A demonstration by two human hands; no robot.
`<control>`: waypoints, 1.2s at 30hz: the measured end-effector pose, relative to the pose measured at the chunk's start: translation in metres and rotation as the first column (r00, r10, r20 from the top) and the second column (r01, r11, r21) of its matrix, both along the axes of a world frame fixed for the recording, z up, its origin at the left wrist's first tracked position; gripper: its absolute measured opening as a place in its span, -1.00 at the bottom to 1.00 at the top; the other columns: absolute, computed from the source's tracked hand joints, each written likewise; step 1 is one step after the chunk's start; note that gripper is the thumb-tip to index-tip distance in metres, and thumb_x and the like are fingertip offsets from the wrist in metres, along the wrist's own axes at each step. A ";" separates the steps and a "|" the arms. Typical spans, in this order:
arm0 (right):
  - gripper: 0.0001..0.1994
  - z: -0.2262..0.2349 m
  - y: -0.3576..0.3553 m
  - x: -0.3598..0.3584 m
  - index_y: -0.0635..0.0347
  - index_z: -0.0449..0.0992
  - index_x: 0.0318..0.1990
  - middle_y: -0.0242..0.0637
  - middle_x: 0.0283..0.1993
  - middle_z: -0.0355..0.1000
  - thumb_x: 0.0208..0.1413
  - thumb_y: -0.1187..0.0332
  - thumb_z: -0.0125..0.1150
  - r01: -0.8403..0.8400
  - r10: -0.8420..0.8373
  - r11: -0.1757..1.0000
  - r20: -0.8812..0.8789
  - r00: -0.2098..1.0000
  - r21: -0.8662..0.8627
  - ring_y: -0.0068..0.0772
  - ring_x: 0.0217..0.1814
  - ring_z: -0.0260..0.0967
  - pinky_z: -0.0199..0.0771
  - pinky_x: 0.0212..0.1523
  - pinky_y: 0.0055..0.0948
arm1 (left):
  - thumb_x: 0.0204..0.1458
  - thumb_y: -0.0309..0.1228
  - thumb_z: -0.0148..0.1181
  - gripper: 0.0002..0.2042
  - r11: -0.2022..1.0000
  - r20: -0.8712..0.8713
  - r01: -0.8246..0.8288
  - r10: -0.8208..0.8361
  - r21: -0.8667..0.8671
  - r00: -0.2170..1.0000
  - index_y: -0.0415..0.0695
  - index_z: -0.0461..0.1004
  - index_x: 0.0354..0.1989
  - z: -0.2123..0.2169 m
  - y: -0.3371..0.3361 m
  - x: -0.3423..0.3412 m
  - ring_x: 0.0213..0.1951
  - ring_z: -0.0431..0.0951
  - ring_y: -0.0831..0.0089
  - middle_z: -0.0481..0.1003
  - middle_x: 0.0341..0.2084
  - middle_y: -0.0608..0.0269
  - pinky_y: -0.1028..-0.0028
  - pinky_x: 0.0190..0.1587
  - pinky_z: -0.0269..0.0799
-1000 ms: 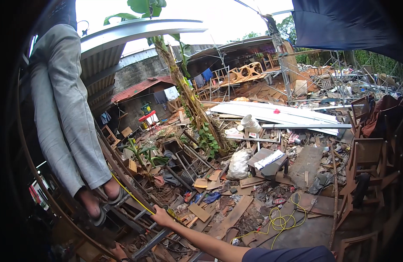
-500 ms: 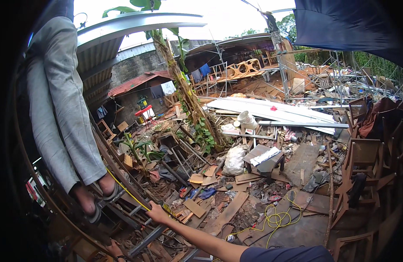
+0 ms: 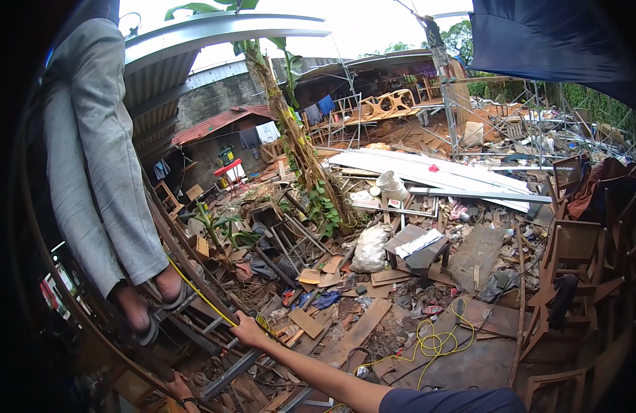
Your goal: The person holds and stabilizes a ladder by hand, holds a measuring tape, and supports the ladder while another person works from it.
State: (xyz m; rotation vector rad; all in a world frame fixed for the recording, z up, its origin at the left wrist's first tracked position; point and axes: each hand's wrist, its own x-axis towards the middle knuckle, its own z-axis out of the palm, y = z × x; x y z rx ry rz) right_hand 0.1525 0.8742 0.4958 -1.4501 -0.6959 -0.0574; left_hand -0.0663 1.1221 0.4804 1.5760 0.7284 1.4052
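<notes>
A ladder (image 3: 230, 367) with metal rungs and dark side rails leans up on the left. My right hand (image 3: 247, 332), arm coming in from the lower right, is closed round its right rail. A thin yellow strip or cord (image 3: 202, 294) runs along that rail to my fingers; I cannot tell which. Low at the left, my left hand (image 3: 180, 391), with a dark band at the wrist, is closed on the left rail, its fingers partly in shadow. Above my hands stands another person (image 3: 101, 158) in grey trousers, sandalled feet on a rung.
Broken boards (image 3: 359, 334) and rubbish cover the ground. A looped yellow cable (image 3: 438, 342) lies at the right front, beside stacked wooden chairs (image 3: 572, 255). A tree trunk (image 3: 290, 138), white sheets (image 3: 428, 172) and a white sack (image 3: 371, 249) are farther back. Another person (image 3: 435, 45) stands high at the back.
The view has shifted slightly. Both hands keep their holds on the ladder, and the person above stays on the rung.
</notes>
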 end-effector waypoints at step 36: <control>-0.58 -0.002 0.000 0.001 0.33 0.33 -0.11 0.22 -0.26 0.43 -0.15 0.29 0.19 -0.004 0.003 0.999 -0.023 1.000 -0.040 0.22 -0.11 0.40 0.36 -0.10 -0.07 | 0.01 -0.50 -0.01 -0.81 0.998 -0.010 0.047 -0.047 0.035 0.999 -0.27 0.25 -0.61 -0.007 0.009 -0.002 -0.69 0.31 0.43 0.27 -0.75 0.23 0.43 -0.57 0.25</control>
